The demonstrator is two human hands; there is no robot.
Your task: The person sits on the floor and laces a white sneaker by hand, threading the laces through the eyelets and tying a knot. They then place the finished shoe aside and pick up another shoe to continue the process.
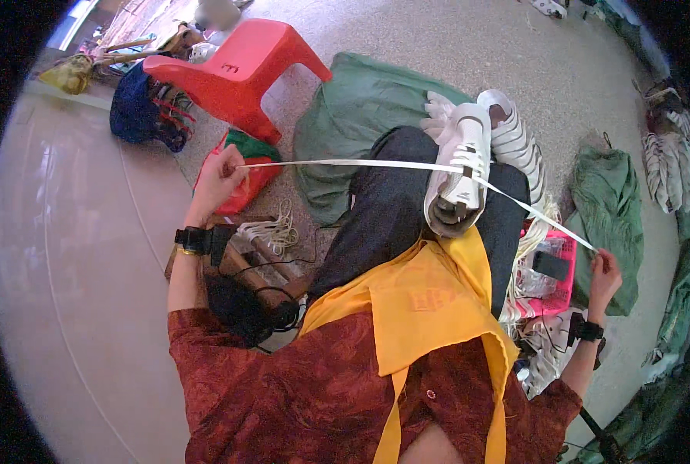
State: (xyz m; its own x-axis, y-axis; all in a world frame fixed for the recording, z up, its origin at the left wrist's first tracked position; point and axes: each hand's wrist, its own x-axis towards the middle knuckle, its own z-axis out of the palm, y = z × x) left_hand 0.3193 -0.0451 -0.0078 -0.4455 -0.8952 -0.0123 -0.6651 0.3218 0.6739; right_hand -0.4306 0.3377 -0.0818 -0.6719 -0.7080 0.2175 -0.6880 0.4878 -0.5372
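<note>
On my lap, over dark trousers and a yellow apron point(426, 309), rests a white sneaker point(469, 139) with its opening toward me. White lace point(345, 162) runs through its eyelets and stretches out to both sides. Far out to the left, my left hand point(223, 172) is closed on one end of it, pulled taut. My right hand point(606, 272), low on the right, pinches the other end. The lace is partly threaded in crossing rows near the tongue.
A red plastic stool point(244, 66) stands ahead on the left, near a red and green bag point(244, 182). Green cloth point(345, 116) lies on the floor. Stacked white shoe parts point(515, 143) sit beyond my knee. A pink basket point(565, 271) and hanging laces point(527, 255) are at my right.
</note>
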